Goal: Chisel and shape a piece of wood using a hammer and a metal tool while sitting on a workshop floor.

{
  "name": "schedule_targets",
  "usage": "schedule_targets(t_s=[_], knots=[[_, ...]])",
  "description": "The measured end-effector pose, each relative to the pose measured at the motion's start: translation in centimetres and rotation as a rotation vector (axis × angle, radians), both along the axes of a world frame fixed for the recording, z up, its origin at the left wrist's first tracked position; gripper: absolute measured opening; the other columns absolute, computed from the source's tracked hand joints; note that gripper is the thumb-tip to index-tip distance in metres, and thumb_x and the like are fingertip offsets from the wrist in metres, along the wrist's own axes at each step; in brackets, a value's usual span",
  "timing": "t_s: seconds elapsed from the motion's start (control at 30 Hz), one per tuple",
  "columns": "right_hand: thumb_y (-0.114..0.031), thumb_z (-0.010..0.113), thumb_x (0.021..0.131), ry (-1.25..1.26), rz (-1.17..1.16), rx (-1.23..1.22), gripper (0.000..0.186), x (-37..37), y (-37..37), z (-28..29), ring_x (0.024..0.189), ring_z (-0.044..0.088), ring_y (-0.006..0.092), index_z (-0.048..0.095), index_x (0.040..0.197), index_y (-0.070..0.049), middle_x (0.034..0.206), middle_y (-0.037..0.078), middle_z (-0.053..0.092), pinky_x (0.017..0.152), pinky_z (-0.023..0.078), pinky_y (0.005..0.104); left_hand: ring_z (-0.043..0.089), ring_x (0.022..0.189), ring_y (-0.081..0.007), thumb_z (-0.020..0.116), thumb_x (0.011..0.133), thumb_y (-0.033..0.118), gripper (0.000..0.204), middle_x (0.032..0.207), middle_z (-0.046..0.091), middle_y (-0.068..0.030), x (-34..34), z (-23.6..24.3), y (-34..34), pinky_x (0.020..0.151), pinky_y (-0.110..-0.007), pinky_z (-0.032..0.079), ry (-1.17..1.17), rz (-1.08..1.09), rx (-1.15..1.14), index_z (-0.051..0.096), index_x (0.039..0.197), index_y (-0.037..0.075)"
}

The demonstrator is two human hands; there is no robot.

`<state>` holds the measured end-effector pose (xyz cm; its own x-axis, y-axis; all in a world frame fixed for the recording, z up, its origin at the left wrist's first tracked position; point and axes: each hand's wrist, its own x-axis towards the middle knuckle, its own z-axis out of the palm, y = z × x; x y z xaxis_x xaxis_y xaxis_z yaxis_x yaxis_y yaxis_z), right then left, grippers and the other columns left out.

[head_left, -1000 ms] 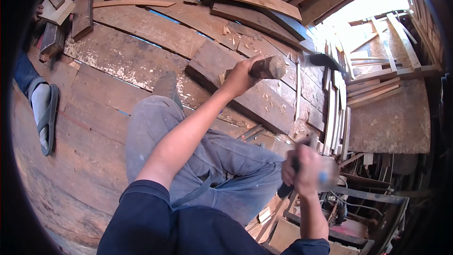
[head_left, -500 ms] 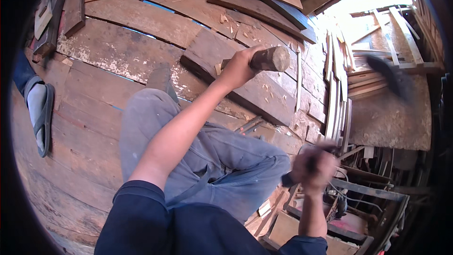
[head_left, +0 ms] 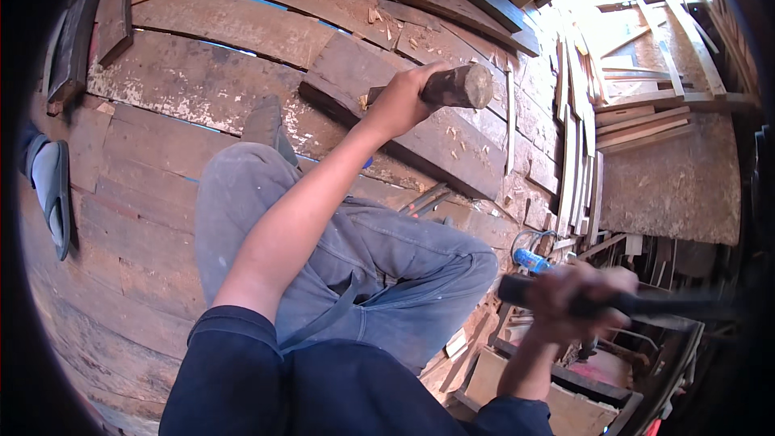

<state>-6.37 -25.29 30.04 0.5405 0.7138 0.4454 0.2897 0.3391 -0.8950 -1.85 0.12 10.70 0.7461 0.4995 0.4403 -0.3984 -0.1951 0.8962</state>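
Observation:
My left hand (head_left: 402,105) is wrapped round a short, round piece of dark wood (head_left: 458,87) with a pale cut end. It holds the piece over a thick, broad wooden block (head_left: 444,145) scattered with chips. Out at the lower right, my right hand (head_left: 569,300) grips a long dark-handled tool (head_left: 638,305). Motion blurs this hand and the tool, and the tool's far end fades into the dark rim, so its kind cannot be told. My legs in grey trousers (head_left: 347,250) are bent beneath my arms.
Weathered floorboards (head_left: 169,153) spread all round, with gaps between them. Loose planks (head_left: 428,0) lie at the far side. Narrow boards (head_left: 581,153) stack up on the right. A blue-labelled bottle (head_left: 530,260) stands near my right hand. Someone else's sandalled foot (head_left: 52,194) is at the left.
My right hand has turned the tool down, from pointing up and away to lying nearly level toward the right. The left hand and its wood have barely moved. A bottle has come into sight.

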Motion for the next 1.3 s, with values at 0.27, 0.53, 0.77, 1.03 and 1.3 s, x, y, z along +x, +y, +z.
schedule_targets(t_s=[0.27,0.53,0.77,1.03,1.3], knots=[[-0.047,0.049,0.097,0.57,-0.182,-0.364,0.044,-4.0,1.3,-9.6,0.035,0.034,0.0102,0.038,0.089,-0.005,0.051,0.003,0.037,0.031,0.031,0.0244,0.062,0.1,-0.0148,0.074,0.078,0.003,0.044,0.108,0.068,-0.012,-0.4,-0.8,0.9,0.088,-0.03,0.049,-0.058,0.046,0.007,0.058,0.118,-0.002],[-0.049,0.049,0.097,0.511,-0.528,-0.275,0.045,-3.2,-3.6,-17.5,0.035,0.032,0.0092,0.037,0.089,-0.006,0.051,0.003,0.034,0.03,0.03,0.0239,0.053,0.075,-0.006,0.076,0.082,0.015,0.025,0.082,0.056,0.0039,-1.5,1.7,3.7,0.069,-0.023,0.045,-0.135,0.161,-0.184,0.056,0.095,0.005],[-0.045,0.037,0.102,0.798,-0.62,-0.291,0.039,-0.5,-3.3,-21.2,0.033,0.03,0.0092,0.039,0.087,-0.009,0.051,0.0,0.032,0.029,0.026,0.0241,0.049,0.069,-0.0057,0.073,0.082,0.01,0.023,0.076,0.048,0.0046,-2.0,0.9,4.8,0.061,-0.022,0.042,-0.093,0.127,-0.035,0.051,0.088,0.007],[-0.048,0.037,0.101,0.83,-0.608,-0.257,0.043,-0.3,-3.2,-21.2,0.032,0.027,0.0086,0.038,0.085,-0.009,0.05,0.0,0.03,0.028,0.025,0.0234,0.048,0.067,-0.0063,0.064,0.085,0.009,0.016,0.072,0.045,0.0036,-1.9,0.2,4.4,0.06,-0.023,0.042,0.109,0.003,0.06,0.048,0.082,0.007],[-0.049,0.037,0.101,0.818,-0.561,-0.265,0.043,-0.2,-3.4,-21.5,0.031,0.029,0.009,0.038,0.086,-0.009,0.05,0.0,0.031,0.028,0.026,0.024,0.05,0.067,-0.0073,0.063,0.086,0.011,0.015,0.072,0.048,0.0017,-1.6,-0.4,3.7,0.061,-0.024,0.045,0.173,-0.029,0.123,0.049,0.081,0.008]])
